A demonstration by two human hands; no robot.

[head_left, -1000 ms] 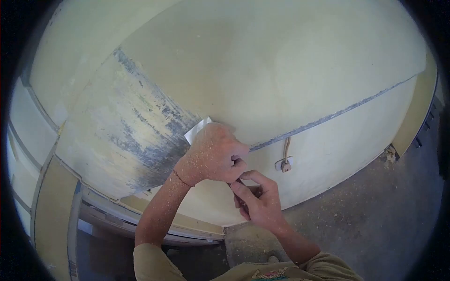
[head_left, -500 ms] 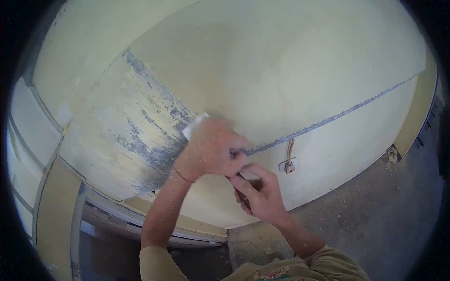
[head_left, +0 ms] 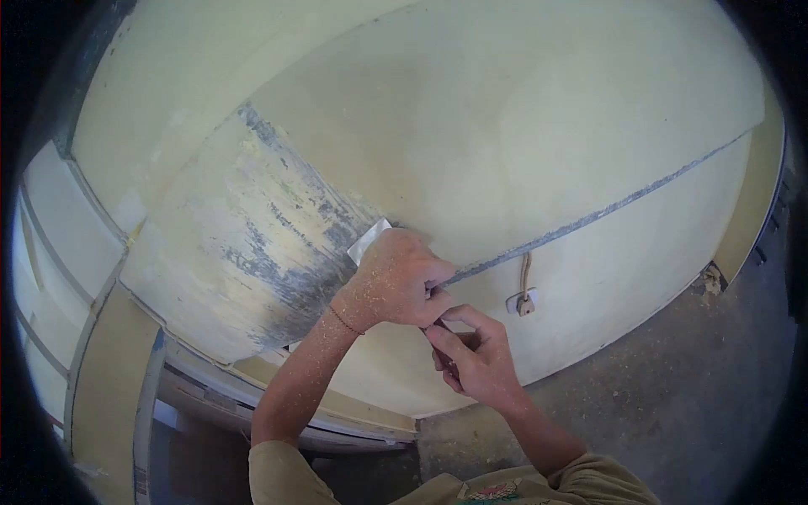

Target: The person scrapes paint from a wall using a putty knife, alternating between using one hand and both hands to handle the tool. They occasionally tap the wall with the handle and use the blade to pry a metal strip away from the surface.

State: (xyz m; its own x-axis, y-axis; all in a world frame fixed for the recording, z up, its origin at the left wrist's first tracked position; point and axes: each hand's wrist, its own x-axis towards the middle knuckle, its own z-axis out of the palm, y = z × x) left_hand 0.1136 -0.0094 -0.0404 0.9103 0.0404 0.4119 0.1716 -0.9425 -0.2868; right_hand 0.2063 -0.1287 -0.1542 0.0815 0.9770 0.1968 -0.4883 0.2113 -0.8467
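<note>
My left hand [head_left: 400, 278] is wrapped round a scraper, whose pale flat blade [head_left: 369, 241] shows past the knuckles against the wall [head_left: 471, 151]. The fingers of my right hand [head_left: 475, 353] are closed on the dark end of the scraper's handle, just below my left hand. Most of the handle is hidden by my fingers. Left of the blade lies a scraped patch [head_left: 286, 244] with grey and yellowish streaks. Pale flecks cover my left wrist and forearm, above and below a thin bracelet [head_left: 345, 321].
A dark grey strip [head_left: 589, 217] runs across the wall to the right. Below it a socket with a short cable [head_left: 523, 301] sticks out. Framed white panels [head_left: 67, 210] stand at the left. The grey floor [head_left: 623, 412] has scattered debris.
Both hands and the scraper appear slightly farther right and lower in view, while the wall's left side has also shifted right. My left hand is less blurred. Both grips are unchanged.
</note>
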